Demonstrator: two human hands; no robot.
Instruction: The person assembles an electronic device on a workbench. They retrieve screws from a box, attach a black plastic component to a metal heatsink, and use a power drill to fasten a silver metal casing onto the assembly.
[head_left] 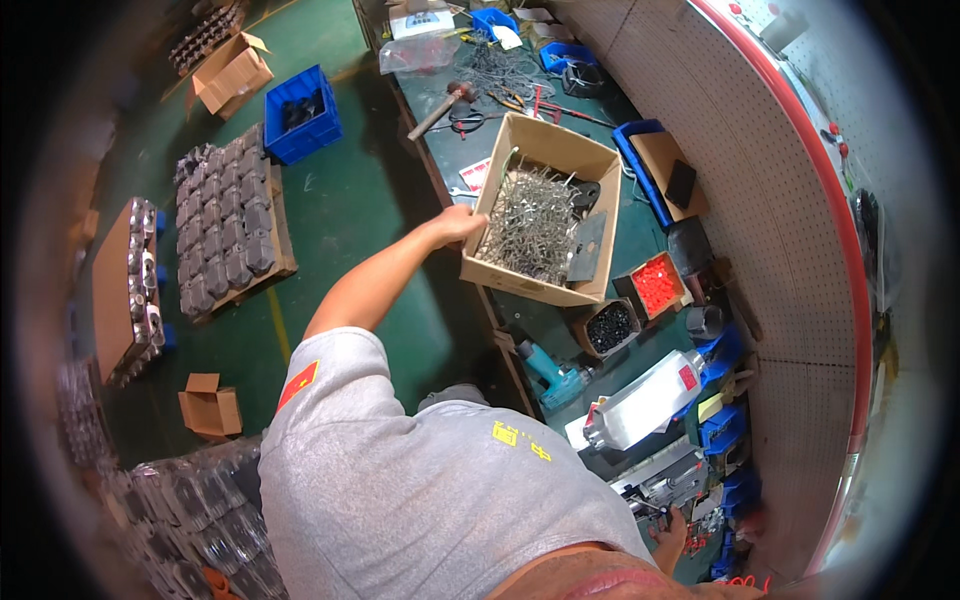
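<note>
Over the workbench (540,321), the open cardboard box (556,147) was at the upper centre of the frame, its long axis seemingly running up-frame, immediately right of your nearer left hand (458,225), which grasped its left wall. Your right hand (671,542) was well apart at lower right, its grip impossible to tell. Bent metal wire pieces (530,225) filled the box.

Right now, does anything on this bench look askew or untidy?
The cardboard box in the left hand appears angled across the edge of the bench, which looks askew. Beyond it, thin wires sprawl in an untidy tangle.
</note>
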